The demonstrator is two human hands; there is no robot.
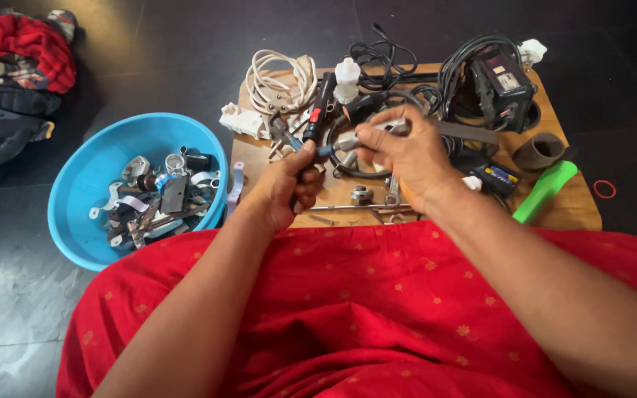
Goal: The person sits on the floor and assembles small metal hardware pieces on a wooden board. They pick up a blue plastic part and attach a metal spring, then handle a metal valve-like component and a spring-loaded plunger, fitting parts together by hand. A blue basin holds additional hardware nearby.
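Observation:
My left hand [287,186] grips the lower end of a black soldering-iron-like tool [318,110] with a red button, held upright over the low wooden board [569,206]. My right hand [407,156] pinches a small metal part [348,140] with a blue bit against the tool's side. Both hands meet above the board's near edge, over my lap in red patterned cloth [363,295].
A blue plastic basin [82,191] of several metal parts stands on the dark floor at left. The board carries a white coiled cord [278,81], black cables [385,55], a black boxy device [503,85], a tape roll [540,151], a green handle [543,191]. Bundled clothes [12,70] lie far left.

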